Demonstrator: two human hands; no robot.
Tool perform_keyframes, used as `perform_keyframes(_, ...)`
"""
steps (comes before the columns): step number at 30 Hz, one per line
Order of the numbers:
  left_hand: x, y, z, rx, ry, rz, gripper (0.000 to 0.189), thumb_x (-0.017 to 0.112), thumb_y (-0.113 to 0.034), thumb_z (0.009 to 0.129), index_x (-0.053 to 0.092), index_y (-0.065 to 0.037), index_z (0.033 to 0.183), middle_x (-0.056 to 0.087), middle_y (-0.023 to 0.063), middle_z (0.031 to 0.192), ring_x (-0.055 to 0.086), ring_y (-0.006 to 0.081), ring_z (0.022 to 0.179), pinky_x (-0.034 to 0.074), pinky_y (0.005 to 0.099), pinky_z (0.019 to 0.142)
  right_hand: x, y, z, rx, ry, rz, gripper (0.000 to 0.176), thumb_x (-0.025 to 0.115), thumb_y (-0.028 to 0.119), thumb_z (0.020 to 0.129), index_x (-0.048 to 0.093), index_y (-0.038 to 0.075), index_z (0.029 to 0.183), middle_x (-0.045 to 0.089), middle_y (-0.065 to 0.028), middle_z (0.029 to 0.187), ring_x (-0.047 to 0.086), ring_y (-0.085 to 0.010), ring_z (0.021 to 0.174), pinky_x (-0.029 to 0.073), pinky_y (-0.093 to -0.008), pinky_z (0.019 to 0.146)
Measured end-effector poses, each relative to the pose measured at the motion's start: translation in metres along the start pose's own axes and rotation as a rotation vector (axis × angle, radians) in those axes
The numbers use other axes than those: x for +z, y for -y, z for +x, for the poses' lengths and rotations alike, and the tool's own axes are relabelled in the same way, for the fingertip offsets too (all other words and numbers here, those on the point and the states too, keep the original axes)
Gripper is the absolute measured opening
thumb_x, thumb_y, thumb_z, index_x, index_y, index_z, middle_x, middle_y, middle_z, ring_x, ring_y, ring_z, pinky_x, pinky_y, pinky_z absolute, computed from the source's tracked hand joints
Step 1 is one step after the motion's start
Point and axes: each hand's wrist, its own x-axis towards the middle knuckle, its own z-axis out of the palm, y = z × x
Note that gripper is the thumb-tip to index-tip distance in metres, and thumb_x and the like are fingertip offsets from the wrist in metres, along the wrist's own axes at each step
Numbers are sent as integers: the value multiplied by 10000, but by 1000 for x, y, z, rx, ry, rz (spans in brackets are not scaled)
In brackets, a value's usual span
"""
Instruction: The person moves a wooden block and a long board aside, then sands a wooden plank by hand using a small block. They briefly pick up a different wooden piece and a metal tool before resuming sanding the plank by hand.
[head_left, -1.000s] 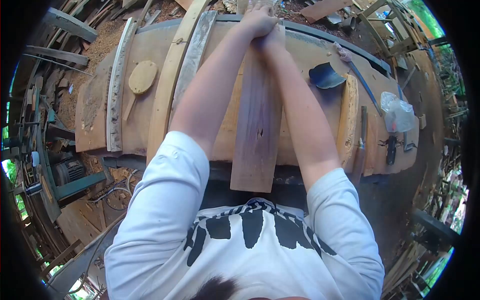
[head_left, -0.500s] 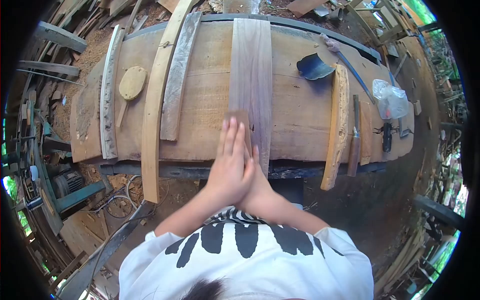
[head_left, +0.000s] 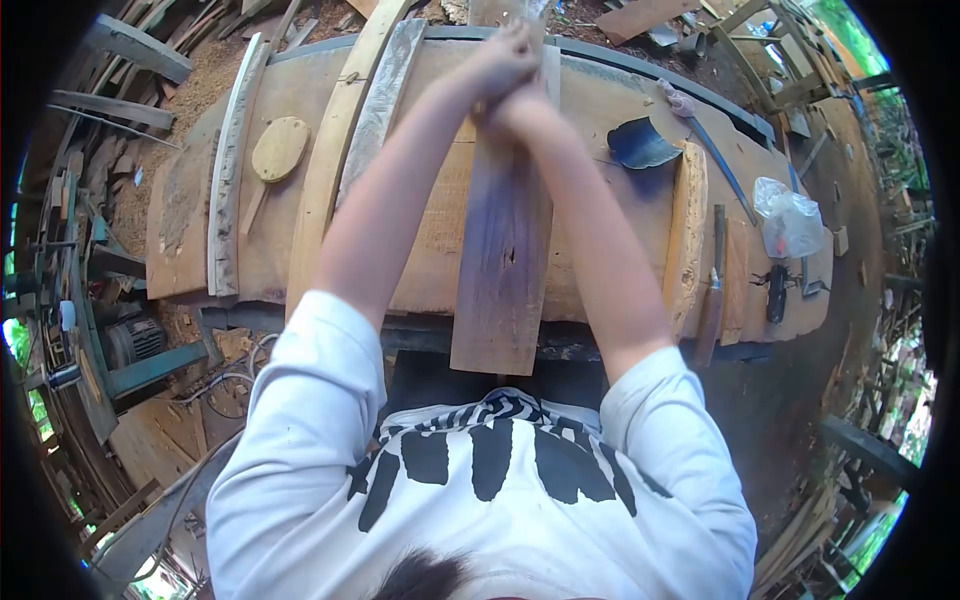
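1. Board: laid lengthwise on the desk, run from 12 to 6 o'clock, with its near end hung over the desk edge.
2. Left hand: stretched to the board's far end at 12 o'clock, its grip curled closed and stacked on the right hand.
3. Right hand: pressed down on the board beneath the left. Its grip is covered, so whether anything is clasped cannot be told.
4. Progress, as judged: both arms are at full reach, so a pass along the board is taken to be at its far limit. The face looks even and dark, and no unworked patch can be made out.
5. Paddle: laid at 10 o'clock, apart from the board.
6. Scoop: laid at 2 o'clock, near the right arm.
7. Bag: laid at 3 o'clock, well apart.
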Motion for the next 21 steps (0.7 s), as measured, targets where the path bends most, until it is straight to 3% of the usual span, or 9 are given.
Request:
perform_keyframes(1, -28, -63, -42, -208, -82, -385, 658, 573, -297, 868, 433, 29, 1422, 327, 281, 1528, 330, 405, 1424, 294, 407, 1173, 26, 9, -33, -66, -233, -46, 557, 520, 364, 906, 495, 81, 1385, 443, -209, 1467, 365, -349, 1386, 211, -452, 1181)
perform_keyframes(3, -35, -127, -119, -301, -129, -396, 650, 591, -181, 885, 385, 22, 1467, 327, 243, 1547, 305, 365, 1448, 247, 405, 1192, 35, 29, -116, -254, -110, 165, 603, 555, 101, 829, 419, 4, 1408, 441, -260, 1400, 379, -380, 1332, 215, -453, 1176)
perform_keyframes(5, -55, -199, -195, -384, -91, -430, 674, 593, -119, 878, 352, -14, 1499, 264, 219, 1583, 212, 355, 1487, 203, 439, 1207, 52, 45, -196, -308, -147, 644, 915, 607, -40, 716, 158, -47, 1514, 76, -321, 1568, 149, -407, 1473, 128, -446, 1219)
perform_keyframes(6, -62, -227, -228, -418, -43, -460, 680, 571, -100, 883, 326, -13, 1510, 230, 224, 1593, 163, 384, 1496, 178, 468, 1209, 58, 49, -230, -397, -63, 591, 998, 641, 25, 745, 42, -34, 1540, -83, -299, 1594, -66, -443, 1492, 57, -518, 1215)
perform_keyframes(8, -84, -270, -270, -417, 66, -490, 698, 549, -84, 884, 278, 3, 1522, 195, 226, 1601, 119, 411, 1500, 144, 494, 1208, 80, 67, -270, -376, 19, 543, 975, 638, 181, 794, 59, -9, 1555, -74, -294, 1598, -133, -511, 1461, 54, -700, 1140)
perform_keyframes(10, -92, -288, -287, -440, 122, -544, 731, 539, -79, 883, 220, 16, 1533, 163, 225, 1608, 83, 417, 1505, 113, 505, 1207, 89, 73, -293, -382, 119, 448, 984, 654, 239, 812, 58, -5, 1557, -68, -289, 1600, -126, -509, 1464, 77, -695, 1140)
perform_keyframes(14, -82, -263, -257, -423, 128, -327, 737, 569, -156, 913, 212, 12, 1536, 164, 223, 1607, 101, 414, 1502, 98, 505, 1207, 84, 63, -260, -403, -67, 512, 949, 638, 253, 834, 79, -3, 1557, -60, -283, 1603, -78, -511, 1470, 109, -678, 1145)
perform_keyframes(19, -27, -118, -96, -343, -173, -277, 563, 541, -227, 970, 399, 18, 1457, 339, 224, 1546, 276, 382, 1455, 193, 473, 1200, 22, 12, -91, -239, -228, 25, 771, 520, 229, 895, 172, 18, 1550, 64, -228, 1624, 32, -479, 1476, 139, -611, 1177)
perform_keyframes(21, -37, -66, -13, -340, 32, -68, 551, 406, -276, 999, 404, 67, 1430, 322, 231, 1551, 231, 411, 1465, 160, 490, 1213, 8, -17, -1, -208, -216, 109, 740, 497, 261, 920, 178, 22, 1544, 145, -208, 1616, 111, -463, 1470, 169, -602, 1171)
